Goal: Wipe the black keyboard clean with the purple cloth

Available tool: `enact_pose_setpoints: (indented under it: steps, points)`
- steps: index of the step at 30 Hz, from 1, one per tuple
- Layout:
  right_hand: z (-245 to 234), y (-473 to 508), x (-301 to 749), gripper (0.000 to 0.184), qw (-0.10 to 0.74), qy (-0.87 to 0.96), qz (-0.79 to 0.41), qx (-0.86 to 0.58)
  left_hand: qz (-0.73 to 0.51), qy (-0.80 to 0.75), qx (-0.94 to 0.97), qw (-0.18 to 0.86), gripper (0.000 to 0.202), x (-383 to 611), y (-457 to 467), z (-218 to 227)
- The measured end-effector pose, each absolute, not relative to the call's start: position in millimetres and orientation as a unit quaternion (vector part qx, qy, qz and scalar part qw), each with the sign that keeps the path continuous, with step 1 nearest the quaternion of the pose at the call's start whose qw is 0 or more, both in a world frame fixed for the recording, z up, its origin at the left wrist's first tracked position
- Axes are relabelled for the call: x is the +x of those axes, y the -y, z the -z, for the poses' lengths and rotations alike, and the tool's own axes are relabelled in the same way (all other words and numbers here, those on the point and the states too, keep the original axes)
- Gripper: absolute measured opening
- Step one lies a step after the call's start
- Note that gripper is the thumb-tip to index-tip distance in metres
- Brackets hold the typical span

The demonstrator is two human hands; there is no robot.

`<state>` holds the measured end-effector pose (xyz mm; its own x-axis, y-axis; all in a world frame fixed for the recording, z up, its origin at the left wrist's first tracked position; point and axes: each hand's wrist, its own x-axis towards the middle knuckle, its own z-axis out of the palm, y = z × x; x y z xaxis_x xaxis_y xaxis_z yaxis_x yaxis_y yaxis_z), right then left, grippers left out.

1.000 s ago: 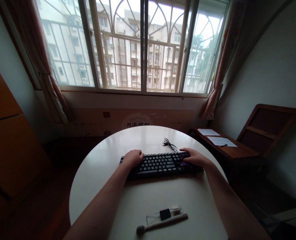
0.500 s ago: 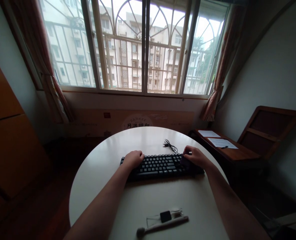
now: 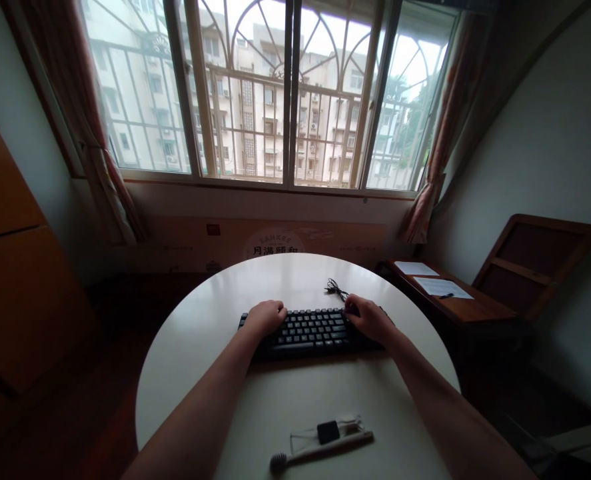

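Note:
A black keyboard [image 3: 312, 330] lies across the middle of the round white table. Over its left end my left hand [image 3: 266, 317] is closed, the fingers curled at the back edge and steadying it. My right hand [image 3: 370, 319] is closed too, resting above the keys toward the right side. A dark purple cloth was in its fingers a moment ago; it is now mostly hidden under the hand. Close behind the right hand lies a bundled black cable [image 3: 335, 287].
Near the front of the white table [image 3: 185, 373] lie a toothbrush [image 3: 325, 450] and a small black square piece [image 3: 328, 432] with clear and white parts. A wooden chair [image 3: 495, 307] at right holds paper sheets [image 3: 442, 287] and a pen [image 3: 446, 295].
My right hand has slid left along the keyboard, from its right end to nearer the middle, taking the cloth with it. My left hand has stayed in place.

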<state>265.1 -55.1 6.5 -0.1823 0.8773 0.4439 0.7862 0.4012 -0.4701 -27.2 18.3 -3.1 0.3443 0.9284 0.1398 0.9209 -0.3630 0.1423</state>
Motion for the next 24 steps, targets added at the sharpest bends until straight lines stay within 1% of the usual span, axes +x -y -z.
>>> enact_pose_setpoints:
  steps: [3, 9, 12, 15, 18, 21, 24]
  points:
    - [-5.2, 53.1, 267.2, 0.015, 0.37, 0.752, -0.085, -0.539, -0.098, -0.562, 0.821, 0.016, 0.034, -27.5, -18.4, 3.2]
    - [0.5, 41.0, 285.8, 0.019, 0.513, 0.68, -0.104, -0.514, -0.089, -0.574, 0.813, 0.029, 0.035, -26.7, -18.0, 2.2]
    - [0.2, 39.4, 286.2, 0.02, 0.548, 0.658, -0.097, -0.507, -0.088, -0.576, 0.812, 0.032, 0.035, -26.5, -18.0, 1.7]
    - [-1.5, 41.6, 281.4, 0.018, 0.537, 0.667, -0.08, -0.51, -0.09, -0.574, 0.814, 0.027, 0.035, -26.4, -17.9, 1.3]
    - [-1.6, 43.5, 279.0, 0.018, 0.48, 0.685, -0.064, -0.544, -0.091, -0.573, 0.814, 0.026, 0.035, -26.2, -17.8, 1.1]
    - [0.5, 42.7, 284.1, 0.02, 0.413, 0.674, -0.042, -0.612, -0.09, -0.576, 0.812, 0.031, 0.035, -26.0, -17.8, 1.1]
    - [1.0, 40.7, 295.8, 0.022, 0.398, 0.635, -0.016, -0.662, -0.09, -0.579, 0.809, 0.032, 0.035, -26.0, -17.5, 1.2]
